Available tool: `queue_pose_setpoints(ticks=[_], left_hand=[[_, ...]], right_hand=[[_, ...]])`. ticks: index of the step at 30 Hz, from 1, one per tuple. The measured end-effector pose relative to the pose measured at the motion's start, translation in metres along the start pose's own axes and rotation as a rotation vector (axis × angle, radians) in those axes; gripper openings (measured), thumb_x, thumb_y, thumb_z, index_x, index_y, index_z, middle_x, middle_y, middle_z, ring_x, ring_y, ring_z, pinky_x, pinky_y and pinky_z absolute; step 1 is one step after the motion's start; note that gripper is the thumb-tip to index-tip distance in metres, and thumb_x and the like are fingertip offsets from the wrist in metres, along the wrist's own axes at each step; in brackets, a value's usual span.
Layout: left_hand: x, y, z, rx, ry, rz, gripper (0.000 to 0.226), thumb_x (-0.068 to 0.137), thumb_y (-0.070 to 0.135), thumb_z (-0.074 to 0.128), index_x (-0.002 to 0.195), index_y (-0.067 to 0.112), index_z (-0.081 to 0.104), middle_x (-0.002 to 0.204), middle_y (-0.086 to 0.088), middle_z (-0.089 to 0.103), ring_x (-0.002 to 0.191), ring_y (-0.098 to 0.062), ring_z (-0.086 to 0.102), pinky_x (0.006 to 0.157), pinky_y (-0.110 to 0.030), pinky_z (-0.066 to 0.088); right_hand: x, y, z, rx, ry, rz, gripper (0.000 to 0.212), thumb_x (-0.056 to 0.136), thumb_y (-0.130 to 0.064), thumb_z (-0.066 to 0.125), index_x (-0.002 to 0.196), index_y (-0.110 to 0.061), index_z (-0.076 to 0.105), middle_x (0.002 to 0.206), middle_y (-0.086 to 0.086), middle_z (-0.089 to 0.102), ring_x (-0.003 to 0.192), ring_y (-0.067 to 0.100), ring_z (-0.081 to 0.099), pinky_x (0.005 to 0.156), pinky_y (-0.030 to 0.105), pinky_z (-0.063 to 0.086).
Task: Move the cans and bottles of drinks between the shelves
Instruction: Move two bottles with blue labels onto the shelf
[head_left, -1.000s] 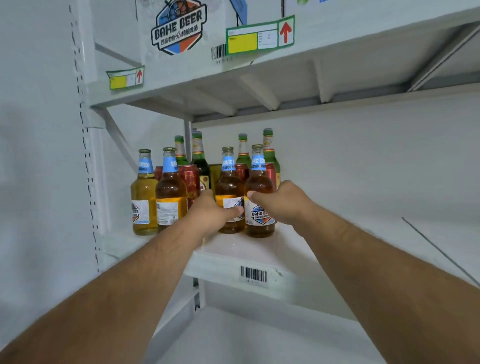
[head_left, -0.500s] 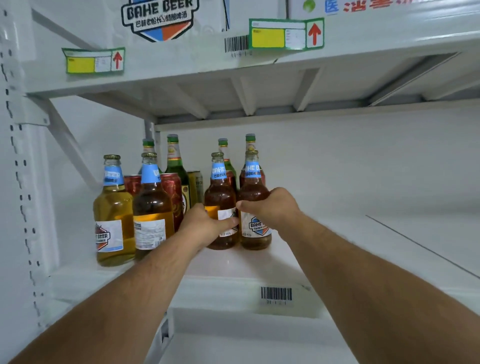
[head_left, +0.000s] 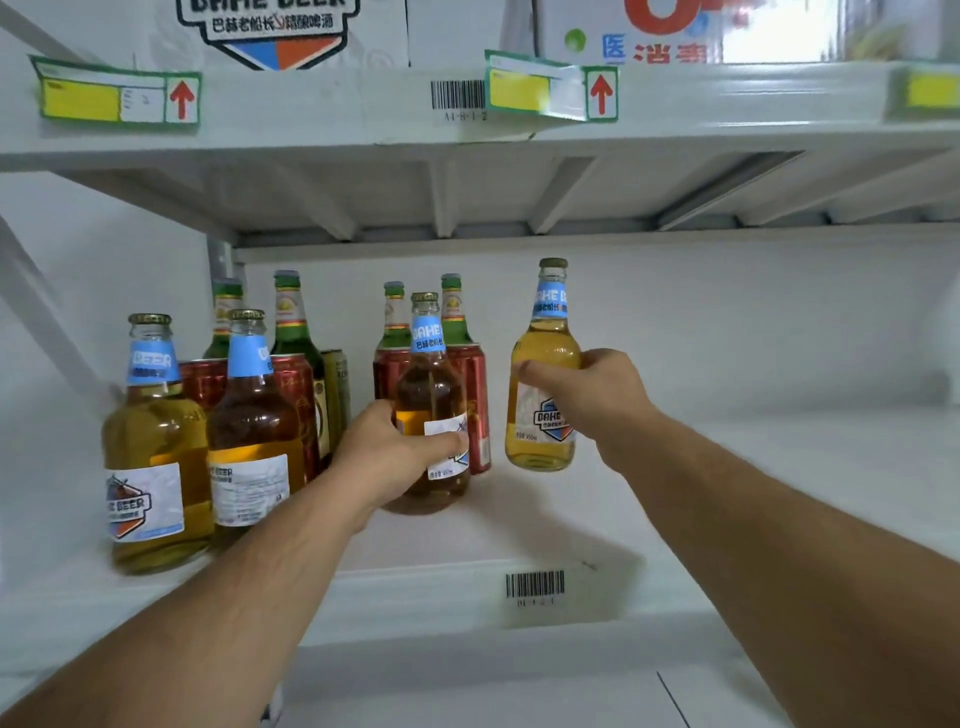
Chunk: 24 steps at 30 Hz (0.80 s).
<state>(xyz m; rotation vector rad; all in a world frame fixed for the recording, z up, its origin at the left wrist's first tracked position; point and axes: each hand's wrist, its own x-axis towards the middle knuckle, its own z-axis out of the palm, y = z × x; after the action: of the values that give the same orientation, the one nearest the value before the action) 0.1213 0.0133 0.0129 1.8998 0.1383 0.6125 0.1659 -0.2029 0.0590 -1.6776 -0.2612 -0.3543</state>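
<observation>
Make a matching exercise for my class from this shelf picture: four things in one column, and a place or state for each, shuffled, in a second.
Things:
1. pale bottle
2. amber bottle
3. red cans
4. barcode sticker

Places or states:
A. on the shelf's front edge
B. lifted, held by the right hand
C. gripped low by the left hand
D. standing behind the gripped amber bottle

Pairs: 1-B, 2-C, 3-D, 4-A

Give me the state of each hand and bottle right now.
Left hand: grips the amber bottle, which is capped and upright.
Right hand: grips the pale bottle, capped, upright.
Two front-left bottles: capped, standing on the shelf, untouched.
</observation>
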Motion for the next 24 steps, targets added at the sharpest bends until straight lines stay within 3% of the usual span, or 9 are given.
queue_pose_setpoints(ticks=[3, 9, 12, 15, 20, 24], left_hand=[[-0.003, 0.013, 0.017, -0.058, -0.087, 0.028, 0.064, 0.043, 0.046, 0.095, 0.101, 0.029, 0.074, 0.086, 0.011, 0.081, 0.079, -0.011, 0.078, 0.076, -0.036, 0.059], [-0.022, 0.047, 0.078, -0.123, -0.225, 0.090, 0.054, 0.057, 0.035, 0.097, 0.104, 0.026, 0.072, 0.089, 0.007, 0.081, 0.073, -0.008, 0.078, 0.063, -0.027, 0.058], [-0.038, 0.068, 0.115, -0.114, -0.287, 0.116, 0.054, 0.060, 0.036, 0.096, 0.106, 0.026, 0.071, 0.095, 0.006, 0.080, 0.080, -0.012, 0.078, 0.070, -0.032, 0.060], [-0.055, 0.087, 0.152, -0.104, -0.335, 0.137, 0.056, 0.063, 0.040, 0.095, 0.112, 0.026, 0.069, 0.101, 0.005, 0.078, 0.090, -0.016, 0.075, 0.079, -0.037, 0.060], [-0.088, 0.123, 0.217, -0.127, -0.389, 0.162, 0.060, 0.065, 0.043, 0.094, 0.117, 0.028, 0.067, 0.106, 0.006, 0.075, 0.094, -0.017, 0.073, 0.076, -0.035, 0.057], [-0.117, 0.156, 0.269, -0.139, -0.415, 0.177, 0.053, 0.065, 0.041, 0.093, 0.110, 0.029, 0.068, 0.101, 0.007, 0.076, 0.088, -0.013, 0.073, 0.065, -0.028, 0.054]], right_hand=[[-0.005, -0.004, -0.030, -0.016, 0.067, -0.011, 0.049, 0.064, -0.044, 0.088, 0.098, -0.017, 0.064, 0.084, 0.001, 0.075, 0.070, 0.017, 0.074, 0.065, 0.035, 0.059], [-0.020, -0.005, -0.095, -0.058, 0.170, -0.034, 0.049, 0.065, -0.045, 0.087, 0.100, -0.018, 0.065, 0.085, 0.000, 0.075, 0.068, 0.015, 0.074, 0.058, 0.030, 0.057], [-0.029, -0.006, -0.133, -0.081, 0.211, -0.041, 0.048, 0.066, -0.045, 0.086, 0.100, -0.020, 0.063, 0.085, -0.001, 0.074, 0.068, 0.014, 0.073, 0.055, 0.029, 0.055], [-0.038, -0.004, -0.177, -0.112, 0.237, -0.038, 0.052, 0.067, -0.045, 0.086, 0.105, -0.019, 0.062, 0.089, 0.001, 0.074, 0.074, 0.017, 0.073, 0.064, 0.035, 0.059], [-0.051, 0.004, -0.261, -0.137, 0.310, -0.040, 0.047, 0.066, -0.045, 0.087, 0.097, -0.022, 0.061, 0.087, 0.001, 0.073, 0.074, 0.017, 0.073, 0.069, 0.037, 0.060], [-0.057, 0.010, -0.330, -0.163, 0.341, -0.044, 0.045, 0.066, -0.045, 0.087, 0.096, -0.022, 0.063, 0.087, 0.000, 0.074, 0.074, 0.017, 0.073, 0.066, 0.036, 0.060]])
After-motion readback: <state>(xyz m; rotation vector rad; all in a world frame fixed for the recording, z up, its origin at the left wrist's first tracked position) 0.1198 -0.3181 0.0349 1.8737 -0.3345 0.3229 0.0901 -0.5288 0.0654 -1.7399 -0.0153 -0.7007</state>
